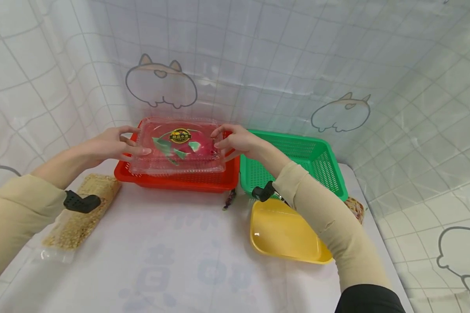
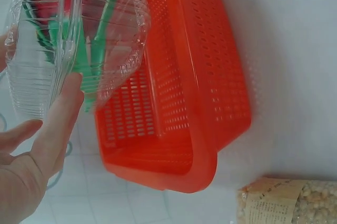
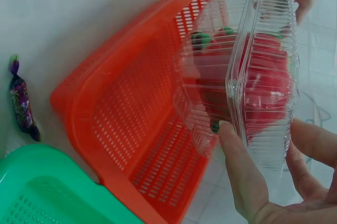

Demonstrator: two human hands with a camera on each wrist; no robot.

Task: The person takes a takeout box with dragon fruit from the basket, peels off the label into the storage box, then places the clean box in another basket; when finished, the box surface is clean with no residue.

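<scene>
Baskets of perforated plastic stand side by side at the table's far edge, a red one (image 1: 180, 180) and a green one (image 1: 297, 163), with a yellow plastic tray (image 1: 282, 232), a small purple wrapped sweet (image 1: 229, 199) and a clear bag of pale grains (image 1: 80, 215) nearby. Left hand (image 1: 115, 145) and right hand (image 1: 239, 141) grip the ends of a clear ribbed plastic clamshell box (image 1: 179, 148) above the red basket, fingers curled round its rim. Red and green contents show inside; its round label is unreadable.
</scene>
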